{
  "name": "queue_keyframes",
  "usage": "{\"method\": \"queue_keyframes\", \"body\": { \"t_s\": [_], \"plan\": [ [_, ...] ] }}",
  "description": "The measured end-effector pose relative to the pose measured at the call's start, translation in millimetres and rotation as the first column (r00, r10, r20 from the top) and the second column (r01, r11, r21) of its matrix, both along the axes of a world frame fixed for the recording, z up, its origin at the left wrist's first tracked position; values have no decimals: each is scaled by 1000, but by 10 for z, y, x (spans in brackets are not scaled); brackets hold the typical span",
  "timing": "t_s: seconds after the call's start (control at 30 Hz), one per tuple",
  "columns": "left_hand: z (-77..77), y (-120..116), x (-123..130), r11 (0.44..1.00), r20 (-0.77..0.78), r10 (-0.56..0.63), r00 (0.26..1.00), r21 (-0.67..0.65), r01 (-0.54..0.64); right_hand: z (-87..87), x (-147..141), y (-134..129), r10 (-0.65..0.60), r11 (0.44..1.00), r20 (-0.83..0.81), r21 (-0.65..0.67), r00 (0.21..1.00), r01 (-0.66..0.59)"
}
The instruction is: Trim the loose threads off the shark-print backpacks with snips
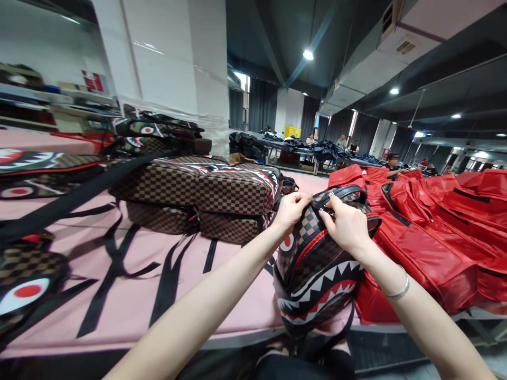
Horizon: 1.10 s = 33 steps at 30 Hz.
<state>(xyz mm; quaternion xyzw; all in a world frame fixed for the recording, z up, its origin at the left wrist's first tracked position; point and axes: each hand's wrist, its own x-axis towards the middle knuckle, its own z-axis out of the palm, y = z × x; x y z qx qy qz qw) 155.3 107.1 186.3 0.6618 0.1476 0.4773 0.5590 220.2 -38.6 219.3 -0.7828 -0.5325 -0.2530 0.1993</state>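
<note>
A brown checkered backpack point(307, 274) with a printed shark mouth and a red eye stands upright at the table's front edge, right of centre. My left hand point(292, 210) pinches the bag's top edge on its left side. Close beside it, my right hand point(345, 220) has thumb and fingers closed at the top near the zipper; a small dark piece, perhaps the zipper pull, shows at its fingertips. The black carry handle point(348, 189) arches just behind my right hand. The inside of the bag is hidden.
More checkered backpacks point(233, 192) lie stacked to the left, their black straps point(166, 279) trailing over the pink tabletop point(222, 311). Red bags point(428, 250) are heaped to the right. Another shark-print bag point(29, 290) sits at the far left. People point(392, 164) are in the background.
</note>
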Motion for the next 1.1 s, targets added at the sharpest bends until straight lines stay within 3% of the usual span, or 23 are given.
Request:
{"method": "queue_keyframes", "body": {
  "t_s": [0.23,0.33,0.43,0.63,0.73,0.83,0.93,1.0,1.07,1.1],
  "plan": [
    [14,-35,-15,1000,17,-21,1000,-3,21,-19,64,30,53,998,-15,33,998,-52],
    [3,4,-31,999,31,-39,999,-20,40,-70,127,7,120,978,-127,183,985,-96],
    [-12,45,-72,996,81,-92,993,-14,93,-179,196,-47,183,920,-225,381,957,-86],
    [-30,-15,-169,946,-49,-142,989,287,150,-453,313,-88,251,821,-214,563,944,-91],
    [-60,-43,-138,925,-80,-85,993,364,109,-533,352,-70,277,814,-221,571,935,-106],
    [-62,-31,-78,904,-73,95,993,424,-55,-568,365,-64,291,815,-245,570,925,-105],
    [-4,-25,-66,790,-90,272,958,589,-169,-626,380,-104,323,800,-279,592,904,-103],
    [-23,-47,-122,738,-87,319,944,648,-189,-735,416,-183,330,760,-289,646,899,-71],
    [-213,-94,-239,742,-76,326,942,638,-205,-936,484,-321,298,706,-317,708,901,15],
    [-400,-127,-315,756,-81,326,942,621,-209,-1074,528,-411,269,684,-355,725,895,83]
  ]
}}
